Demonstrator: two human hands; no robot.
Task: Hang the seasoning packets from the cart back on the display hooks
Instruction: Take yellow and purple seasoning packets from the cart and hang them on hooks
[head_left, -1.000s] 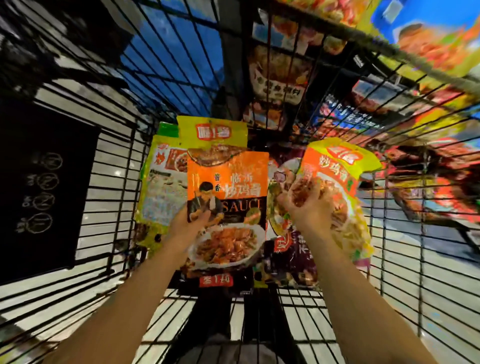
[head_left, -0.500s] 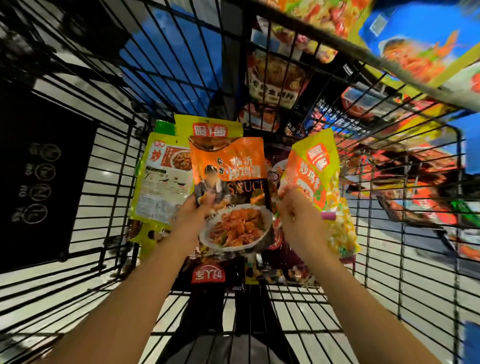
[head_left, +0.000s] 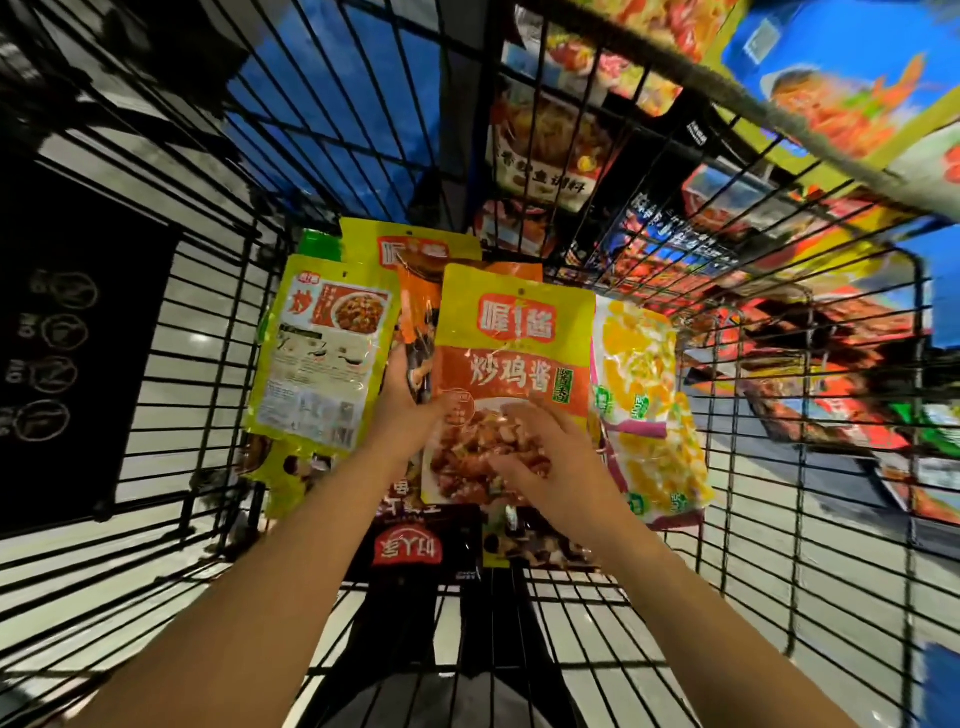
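Both my hands are inside a black wire cart (head_left: 769, 415). My left hand (head_left: 405, 410) grips a stack of seasoning packets: a yellow and orange packet (head_left: 514, 364) in front, an orange sauce packet (head_left: 415, 317) behind it. My right hand (head_left: 556, 462) lies with spread fingers on the lower face of the front packet. More packets stand in the cart: a yellow one (head_left: 327, 364) with its back showing at left, a yellow-topped one (head_left: 415, 244) behind, and a yellow and white one (head_left: 644, 405) at right. A dark packet (head_left: 410, 545) lies underneath.
Beyond the cart's far wall, packets hang on a display (head_left: 545, 150) at upper right, with more colourful packs (head_left: 831, 88) above the cart's rim. A black panel with round icons (head_left: 57, 374) covers the cart's left side. Pale floor shows through the wires.
My right hand brought the yellow and orange packet from the right onto the front of the orange packet in my left hand. Its fingers have since spread flat over it.
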